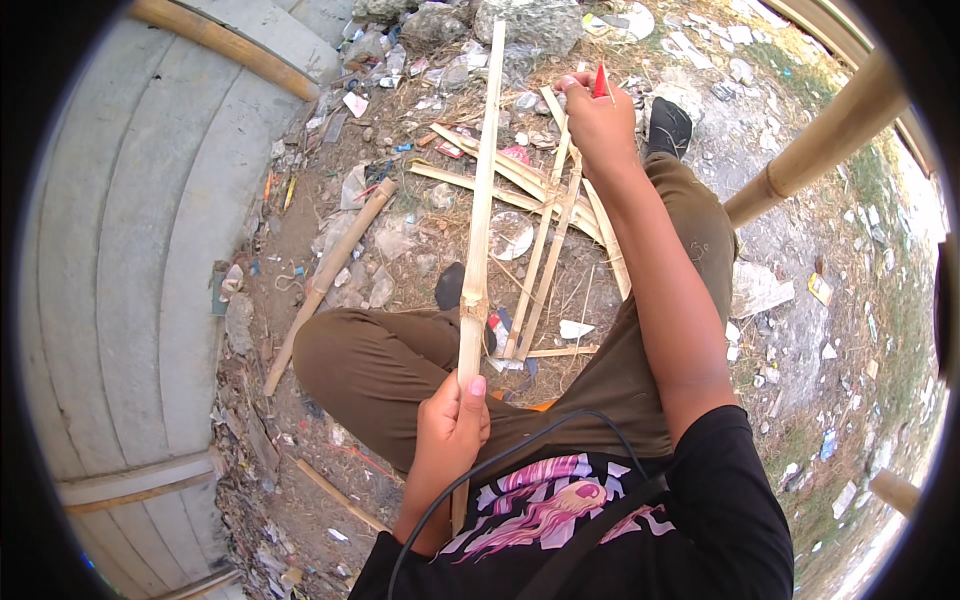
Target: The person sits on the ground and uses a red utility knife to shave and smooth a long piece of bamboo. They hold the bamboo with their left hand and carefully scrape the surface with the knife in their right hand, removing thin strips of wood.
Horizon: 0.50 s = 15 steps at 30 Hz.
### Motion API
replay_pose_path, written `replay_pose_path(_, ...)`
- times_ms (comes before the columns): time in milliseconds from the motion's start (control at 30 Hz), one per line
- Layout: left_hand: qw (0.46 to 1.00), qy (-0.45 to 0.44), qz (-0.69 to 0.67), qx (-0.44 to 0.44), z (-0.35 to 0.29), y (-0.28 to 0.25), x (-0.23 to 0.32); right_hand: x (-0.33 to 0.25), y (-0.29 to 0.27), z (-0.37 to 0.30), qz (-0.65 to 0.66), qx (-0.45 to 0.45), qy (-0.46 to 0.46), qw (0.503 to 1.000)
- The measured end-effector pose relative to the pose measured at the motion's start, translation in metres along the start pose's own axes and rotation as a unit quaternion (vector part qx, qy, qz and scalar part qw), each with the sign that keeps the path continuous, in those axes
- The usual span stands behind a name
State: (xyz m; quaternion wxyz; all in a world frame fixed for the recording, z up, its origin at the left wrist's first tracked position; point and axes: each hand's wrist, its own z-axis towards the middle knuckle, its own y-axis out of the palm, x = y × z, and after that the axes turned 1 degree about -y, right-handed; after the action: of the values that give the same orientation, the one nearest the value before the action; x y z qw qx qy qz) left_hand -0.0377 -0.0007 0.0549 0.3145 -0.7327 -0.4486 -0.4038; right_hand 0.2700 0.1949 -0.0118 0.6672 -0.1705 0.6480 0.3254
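My left hand (455,425) is wrapped round the lower part of a long split bamboo strip (482,200), thumb laid along it. The strip runs up and away from my lap, with a knotty node just beyond my grip. Out ahead to the right, my right hand (602,125) is closed round a small red pointed object (600,82); most of it is hidden by the fingers, so its kind is unclear. This hand is apart from the strip. Several cut bamboo strips (548,200) lie crossed on the ground between my legs.
A bamboo pole (335,275) lies by my left knee, near a grey plank wall (130,260). An upright bamboo post (810,145) stands right of my right leg. Litter and stones (430,25) cover the dirt. A black cable (490,462) crosses my lap.
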Motion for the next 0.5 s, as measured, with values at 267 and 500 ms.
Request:
replay_pose_path(267,0.998,0.045,-0.044,0.014,0.014,-0.022,0.029,-0.013,-0.024,-0.006,-0.613,-0.129,0.008,0.779)
replay_pose_path(500,0.995,0.025,-0.091,0.014,0.073,-0.016,0.063,-0.036,0.013,-0.06,-0.251,-0.353,-0.053,0.9)
